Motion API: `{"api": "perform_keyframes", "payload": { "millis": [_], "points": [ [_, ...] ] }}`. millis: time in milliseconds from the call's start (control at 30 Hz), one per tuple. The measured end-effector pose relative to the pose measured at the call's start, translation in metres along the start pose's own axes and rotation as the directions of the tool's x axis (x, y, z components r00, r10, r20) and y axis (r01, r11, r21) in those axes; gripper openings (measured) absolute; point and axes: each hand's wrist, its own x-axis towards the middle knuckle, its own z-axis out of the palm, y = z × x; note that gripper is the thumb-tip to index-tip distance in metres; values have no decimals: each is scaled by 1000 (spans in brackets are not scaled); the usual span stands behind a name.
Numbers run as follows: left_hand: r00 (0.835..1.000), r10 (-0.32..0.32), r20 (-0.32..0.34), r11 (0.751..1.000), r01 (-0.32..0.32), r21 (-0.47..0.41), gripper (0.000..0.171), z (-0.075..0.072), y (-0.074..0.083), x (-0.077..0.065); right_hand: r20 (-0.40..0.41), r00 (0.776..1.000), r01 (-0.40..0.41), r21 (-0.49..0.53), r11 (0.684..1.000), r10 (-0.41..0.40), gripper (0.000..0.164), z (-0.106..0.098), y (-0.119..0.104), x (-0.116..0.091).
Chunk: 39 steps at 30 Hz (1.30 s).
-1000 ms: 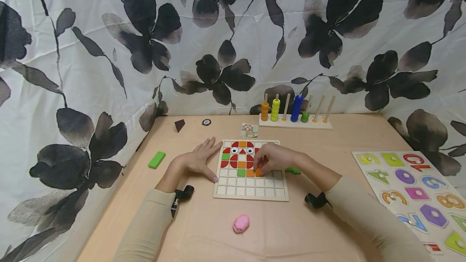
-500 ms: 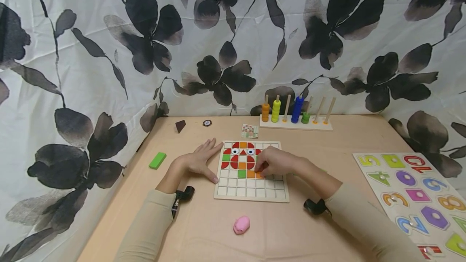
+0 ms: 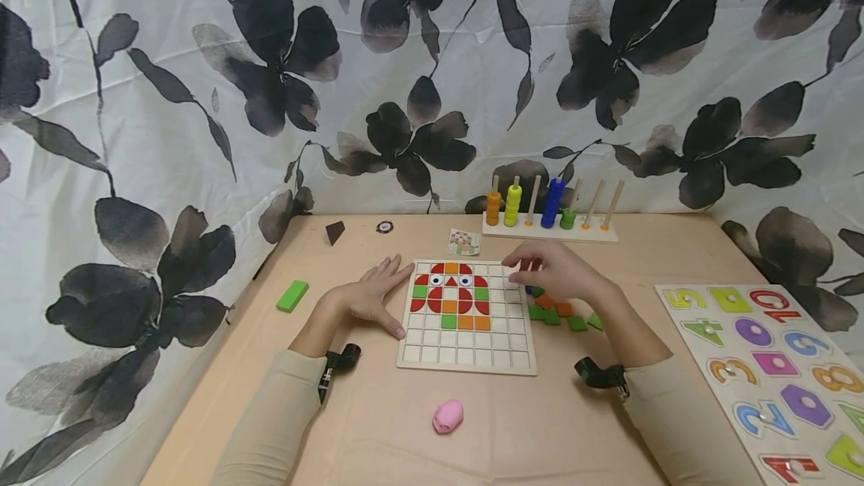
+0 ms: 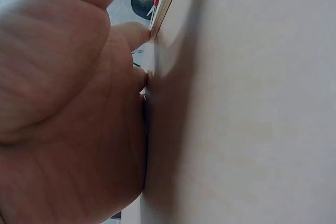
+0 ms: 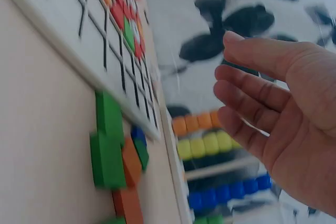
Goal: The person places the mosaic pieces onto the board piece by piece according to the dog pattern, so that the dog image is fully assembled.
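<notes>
A white grid board point(image 3: 513, 357) lies in the middle of the table, with red, orange, green and eye-marked square tiles point(image 3: 448, 306) forming a face-like pattern on it. My left hand point(image 3: 364, 298) rests spread on the table, thumb and fingertips at the board's left edge; the left wrist view shows its palm side close to the tabletop. Raised over the board's upper right corner, my right hand point(image 3: 556, 270) has loosely bent fingers, and nothing shows between them in the right wrist view. Below it, loose green and orange tiles point(image 5: 107, 161) lie beside the board's right edge.
Behind the board are a small picture card point(image 3: 464, 242) and a bead-and-peg counter point(image 3: 550, 229). A pink toy point(image 3: 448, 417) lies in front. Leftward are a green block point(image 3: 292, 296), a dark triangle point(image 3: 334, 232) and a round disc point(image 3: 385, 227). A number puzzle point(image 3: 715, 306) lies right.
My right hand has left the lower tile row and moved up and right, uncovering an orange tile at the row's end and the loose tiles. The left hand stays in place.
</notes>
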Motion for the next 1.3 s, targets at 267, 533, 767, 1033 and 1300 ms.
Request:
{"api": "perform_keyframes", "payload": {
  "millis": [267,533,767,1033,1300],
  "points": [
    [1000,-1,-6,1000,1,3,132,0,-1,-1,-6,985,-171,55,984,172,23,-6,38,-10],
    [1000,-2,-12,1000,2,7,132,0,-2,2,107,982,-171,146,974,157,25,0,64,-12],
    [1000,-10,-5,1000,10,12,133,-1,-1,2,114,986,-138,131,982,124,25,1,66,-14],
    [1000,-4,-6,1000,4,20,132,1,0,2,121,977,-189,116,975,175,21,5,70,-13],
    [1000,-3,-3,1000,3,15,132,2,0,1,86,980,-183,40,982,179,15,-5,61,-19]
  ]
}}
